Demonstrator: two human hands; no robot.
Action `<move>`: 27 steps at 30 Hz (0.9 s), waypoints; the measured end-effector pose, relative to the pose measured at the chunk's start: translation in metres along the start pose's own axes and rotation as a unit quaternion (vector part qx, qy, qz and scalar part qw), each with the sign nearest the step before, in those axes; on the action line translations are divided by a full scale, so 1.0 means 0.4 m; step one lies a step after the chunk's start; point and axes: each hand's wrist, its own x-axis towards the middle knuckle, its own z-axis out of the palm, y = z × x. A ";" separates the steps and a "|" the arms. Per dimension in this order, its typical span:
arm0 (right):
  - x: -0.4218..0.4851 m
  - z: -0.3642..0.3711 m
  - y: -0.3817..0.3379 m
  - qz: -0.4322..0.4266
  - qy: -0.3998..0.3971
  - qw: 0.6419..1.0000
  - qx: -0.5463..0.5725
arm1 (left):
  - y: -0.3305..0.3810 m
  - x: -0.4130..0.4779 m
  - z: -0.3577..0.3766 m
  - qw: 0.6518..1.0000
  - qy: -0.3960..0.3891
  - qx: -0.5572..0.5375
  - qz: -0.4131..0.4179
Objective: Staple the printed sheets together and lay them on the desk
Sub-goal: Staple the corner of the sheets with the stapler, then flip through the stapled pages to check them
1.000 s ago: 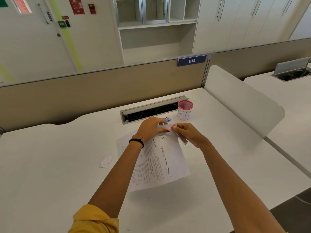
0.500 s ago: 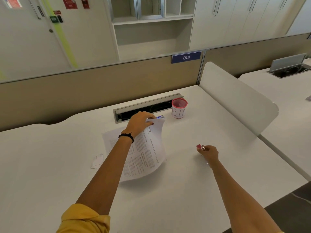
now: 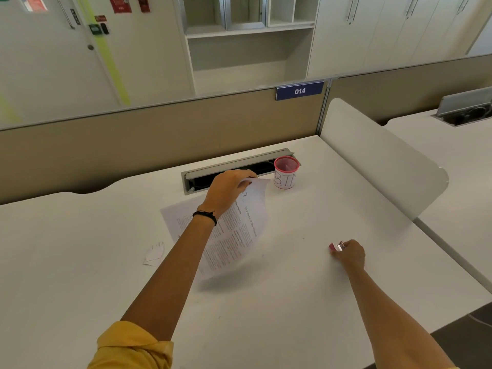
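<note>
The printed sheets [image 3: 239, 230] lie at the middle of the white desk [image 3: 266, 315], with their right side curled up off the surface. My left hand [image 3: 229, 187] grips their far top corner and lifts it. My right hand [image 3: 348, 253] rests on the desk to the right, well apart from the paper, and is closed on a small silver stapler [image 3: 337, 246] with a pink end. Most of the stapler is hidden in the fist.
A pink-rimmed cup [image 3: 285, 172] marked "BIN" stands behind the sheets beside the open cable tray [image 3: 229, 169]. A small paper scrap [image 3: 154, 253] lies left of the sheets. A white divider [image 3: 378, 155] bounds the desk on the right.
My right hand drew the stapler away from the sheets' top corner and went down to the desk on the right. My left hand lifted that corner, so the sheets curl up.
</note>
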 end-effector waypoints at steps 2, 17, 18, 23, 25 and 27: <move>-0.006 -0.003 -0.024 -0.008 0.016 0.998 -0.066 | 0.004 -0.005 -0.009 0.999 0.032 0.012 0.024; -0.343 -0.063 -0.577 -0.270 -0.329 0.841 0.334 | 0.010 -0.077 -0.118 0.986 0.117 0.052 0.104; -0.360 -0.061 -0.591 -0.278 -0.340 0.839 0.322 | 0.006 -0.084 -0.126 0.985 0.123 0.061 0.104; -0.414 -0.041 -0.636 -0.292 -0.362 0.837 0.288 | -0.012 -0.117 -0.157 0.981 0.153 0.081 0.089; -0.434 -0.032 -0.654 -0.284 -0.372 0.837 0.282 | -0.020 -0.134 -0.176 0.981 0.155 0.088 0.079; -0.452 -0.021 -0.670 -0.275 -0.392 0.832 0.281 | -0.032 -0.149 -0.198 0.980 0.161 0.090 0.068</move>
